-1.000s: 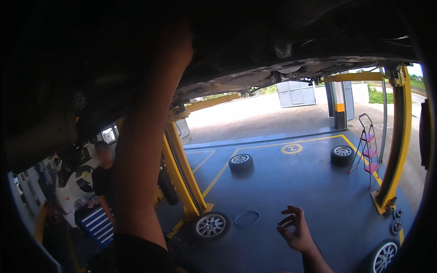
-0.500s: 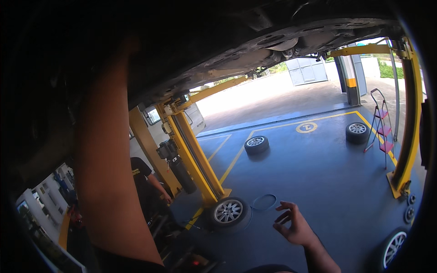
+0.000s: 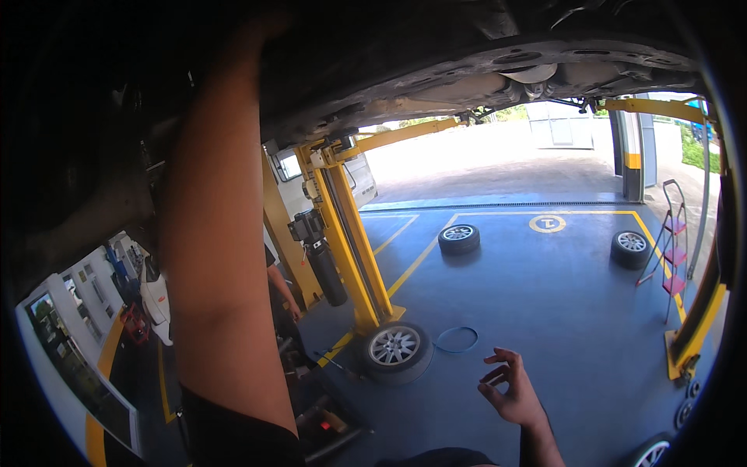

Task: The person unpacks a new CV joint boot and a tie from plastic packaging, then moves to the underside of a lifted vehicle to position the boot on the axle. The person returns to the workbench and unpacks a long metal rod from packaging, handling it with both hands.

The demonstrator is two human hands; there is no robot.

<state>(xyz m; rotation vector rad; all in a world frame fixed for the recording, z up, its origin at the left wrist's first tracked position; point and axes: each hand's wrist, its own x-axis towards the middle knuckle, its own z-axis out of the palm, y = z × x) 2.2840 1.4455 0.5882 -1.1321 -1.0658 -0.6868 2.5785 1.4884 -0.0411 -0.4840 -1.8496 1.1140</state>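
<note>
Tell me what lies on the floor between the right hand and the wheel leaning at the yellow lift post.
In the head view, a thin blue ring lies flat on the grey floor between the right hand and the wheel by the yellow lift post; otherwise the stretch is bare.

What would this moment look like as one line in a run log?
left arm: raised to car underside | right hand: empty, fingers spread | below: wheel by lift post
</note>
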